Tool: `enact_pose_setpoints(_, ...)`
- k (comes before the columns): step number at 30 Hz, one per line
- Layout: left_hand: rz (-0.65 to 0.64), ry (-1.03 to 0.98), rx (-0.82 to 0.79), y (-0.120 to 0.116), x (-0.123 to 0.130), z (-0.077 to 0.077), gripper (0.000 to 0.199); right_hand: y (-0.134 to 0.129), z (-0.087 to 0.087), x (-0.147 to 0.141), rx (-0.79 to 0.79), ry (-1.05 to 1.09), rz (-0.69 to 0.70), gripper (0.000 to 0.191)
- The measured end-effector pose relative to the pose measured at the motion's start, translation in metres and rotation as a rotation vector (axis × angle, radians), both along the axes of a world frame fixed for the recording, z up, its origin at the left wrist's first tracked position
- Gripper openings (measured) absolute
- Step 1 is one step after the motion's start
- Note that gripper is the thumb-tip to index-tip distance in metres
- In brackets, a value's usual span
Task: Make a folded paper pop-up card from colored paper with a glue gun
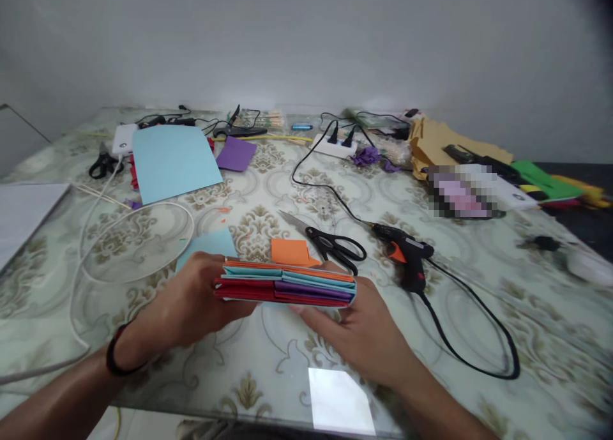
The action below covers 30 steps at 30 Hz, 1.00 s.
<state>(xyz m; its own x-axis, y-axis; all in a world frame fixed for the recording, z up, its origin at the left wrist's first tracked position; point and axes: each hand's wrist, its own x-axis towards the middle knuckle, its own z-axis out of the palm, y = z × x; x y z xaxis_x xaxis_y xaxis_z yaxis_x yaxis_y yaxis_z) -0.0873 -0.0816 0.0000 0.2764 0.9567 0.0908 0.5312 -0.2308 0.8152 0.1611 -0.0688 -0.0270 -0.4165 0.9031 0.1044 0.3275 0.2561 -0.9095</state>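
Observation:
A stack of folded coloured paper is held up edge-on above the table, its layers orange, light blue, purple and red. My left hand grips the left end, fingers behind and underneath. On the right end, my right hand is closed round the stack, its thumb along the lower face. Just beyond the stack lie an orange paper piece and a light blue paper piece, partly hidden by my left hand. Black-handled scissors rest behind my right hand.
A black glue gun lies at right, its cord running to a white power strip. Farther back are a light blue sheet, a purple paper square and brown paper. A white cable loops at left.

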Motion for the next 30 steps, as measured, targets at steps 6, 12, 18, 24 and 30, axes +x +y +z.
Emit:
enact_pose_setpoints(6, -0.006, 0.12, 0.172, 0.003, -0.002, -0.004, 0.018, 0.002, 0.004, -0.003, -0.018, 0.126, -0.12, 0.018)
enact_pose_setpoints(12, 0.135, 0.026, 0.228, 0.0, -0.001, 0.004, 0.015, 0.0, 0.005, -0.007, -0.167, 0.306, -0.232, 0.031)
enact_pose_setpoints(18, 0.151, -0.133, -0.062, 0.005, -0.004, 0.006, 0.023, 0.001, 0.004, -0.007, -0.417, 0.424, -0.229, 0.038)
enact_pose_setpoints(24, 0.147, -0.223, -0.189, 0.01, -0.005, 0.002, 0.025, 0.003, 0.002, -0.009, -0.496, 0.457, -0.235, 0.042)
enact_pose_setpoints(30, 0.141, -0.202, -0.209, 0.012, -0.005, -0.001, 0.031, 0.002, 0.002, -0.011, -0.508, 0.454, -0.252, 0.045)
